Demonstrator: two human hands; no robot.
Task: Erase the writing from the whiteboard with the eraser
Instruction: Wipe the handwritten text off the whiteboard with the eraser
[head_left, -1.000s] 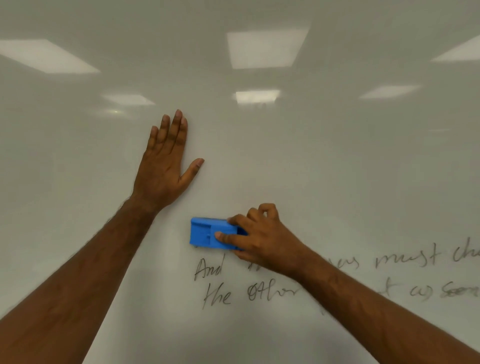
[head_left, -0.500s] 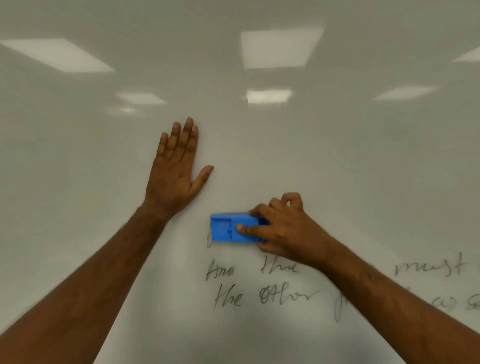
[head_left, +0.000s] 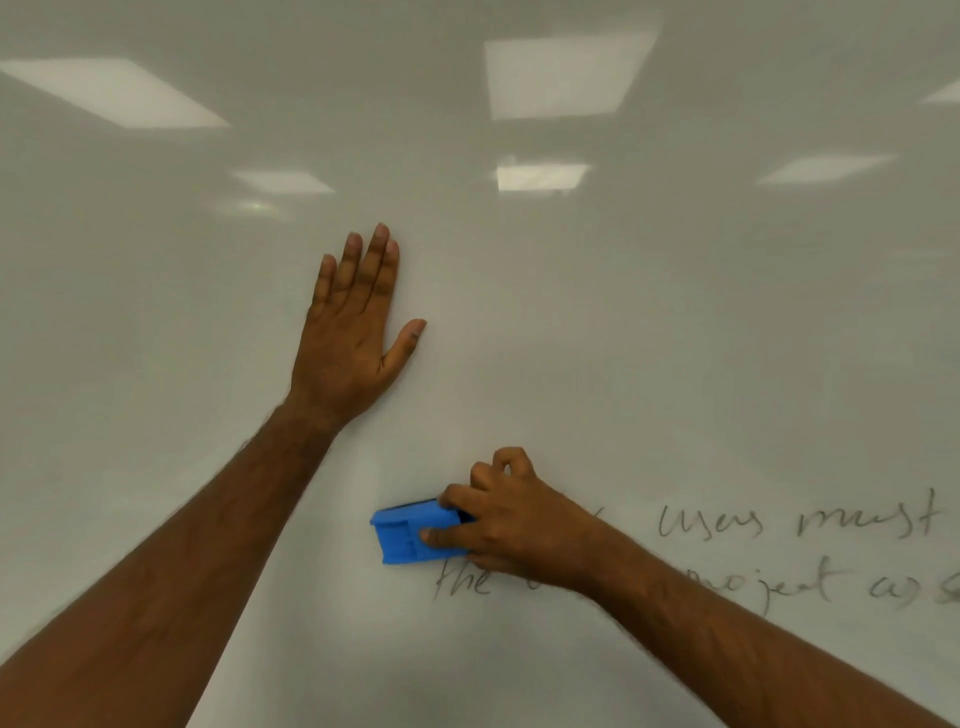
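Observation:
A white whiteboard (head_left: 649, 338) fills the view. My right hand (head_left: 511, 519) grips a blue eraser (head_left: 410, 532) and presses it flat on the board at the left end of the upper line of black handwriting (head_left: 800, 522). A lower line of writing (head_left: 462, 582) starts just under the eraser and runs behind my right wrist. My left hand (head_left: 353, 332) lies flat on the board above and left of the eraser, fingers straight, holding nothing.
Ceiling light panels reflect in the upper board (head_left: 566, 73). The writing runs on to the right edge of the view. Both forearms come up from the bottom corners.
The eraser has dropped from the line above onto the start of the upper remaining line; the words "And" and the one after it are gone. My left hand stays flat on the board.

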